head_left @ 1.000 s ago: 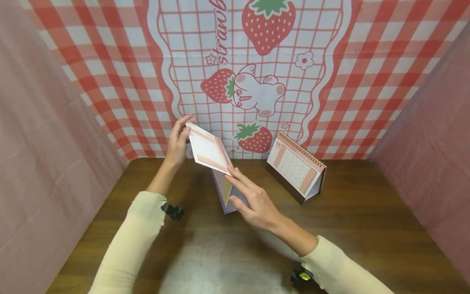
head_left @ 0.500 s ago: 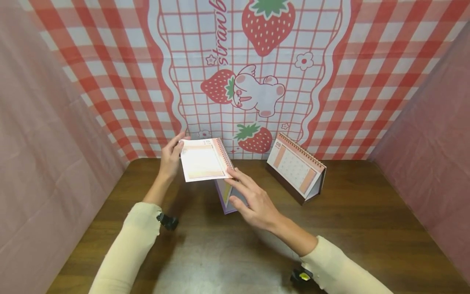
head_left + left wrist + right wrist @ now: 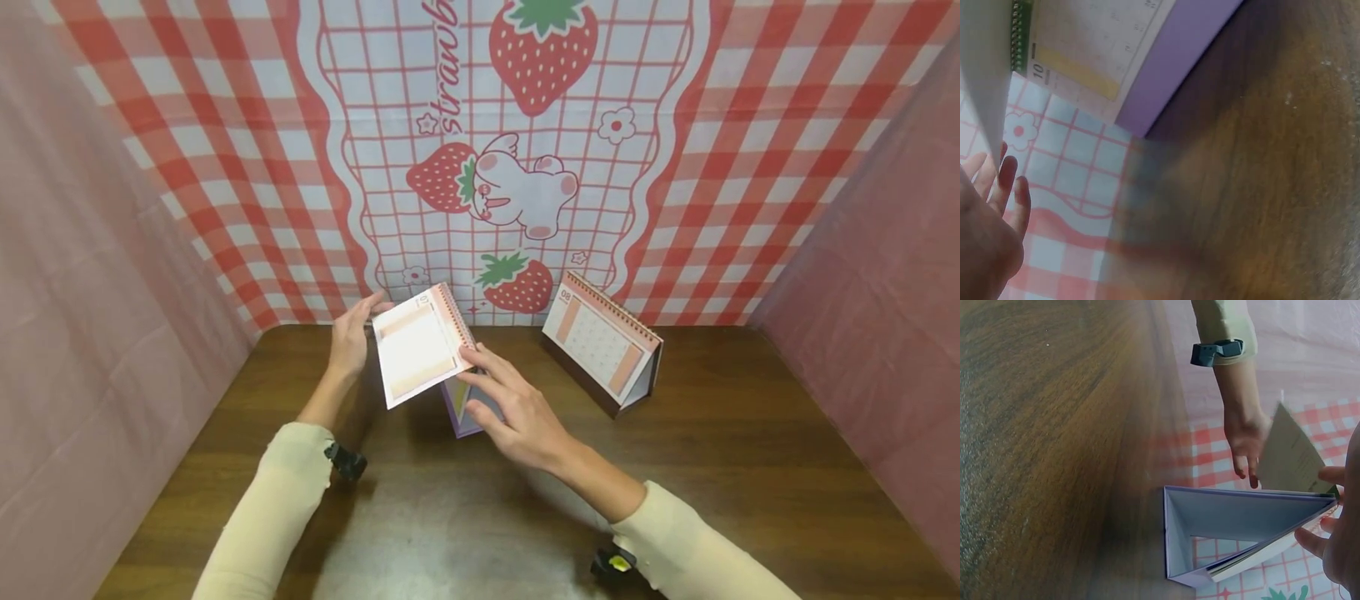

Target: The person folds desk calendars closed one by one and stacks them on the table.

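A purple-based desk calendar [image 3: 1200, 495] stands near the table's back, its open triangular end visible in the right wrist view. One page [image 3: 416, 346], printed 07, sticks out leftward from its spiral and slants down. Below it, the left wrist view shows a page [image 3: 1075, 72] printed 10 with a yellow band. My left hand [image 3: 348, 342] is at the page's outer edge, fingers loosely extended; its thumb is hidden in the left wrist view. My right hand [image 3: 521, 408] holds the near end of the spiral top, with fingers on both sides of it.
A second desk calendar [image 3: 600, 342], printed 08, stands to the right on the wooden table [image 3: 480, 517]. A checked strawberry cloth [image 3: 517, 192] hangs behind, and pink curtains [image 3: 870, 275] flank the table.
The page has swung down to the left from its raised slant. My left hand has lowered with it and its fingers have loosened. My right hand stays put.
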